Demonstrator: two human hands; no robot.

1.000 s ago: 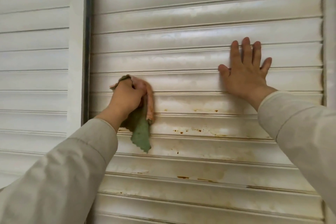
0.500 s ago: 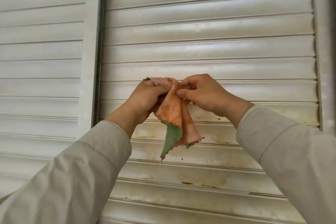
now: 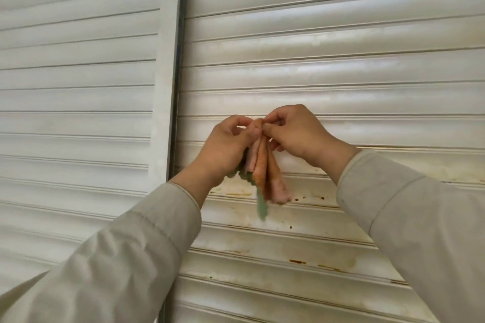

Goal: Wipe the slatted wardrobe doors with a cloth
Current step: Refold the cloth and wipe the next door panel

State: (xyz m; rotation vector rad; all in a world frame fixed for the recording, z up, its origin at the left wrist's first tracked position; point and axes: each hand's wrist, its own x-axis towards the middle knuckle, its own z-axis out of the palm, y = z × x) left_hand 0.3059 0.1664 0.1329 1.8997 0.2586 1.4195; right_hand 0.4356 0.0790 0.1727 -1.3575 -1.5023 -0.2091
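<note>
both hands (image 3: pixel 225 147) (image 3: pixel 294 134) pinching cloth (image 3: pixel 262 165), slatted door (image 3: pixel 341 60)

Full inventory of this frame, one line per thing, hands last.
cloth: 1, orange-pink with a green side, bunched and hanging between both hands, in front of the right door.
right door: 1, off-white slats, fills centre and right.
left door: 1, off-white slats, fills the left.
rust-brown stains: many, on the lower slats of the right door.
sleeves: 2, beige, lower corners.
left hand: 1, holds the cloth from the left.
right hand: 1, pinches the cloth's top edge.
</note>
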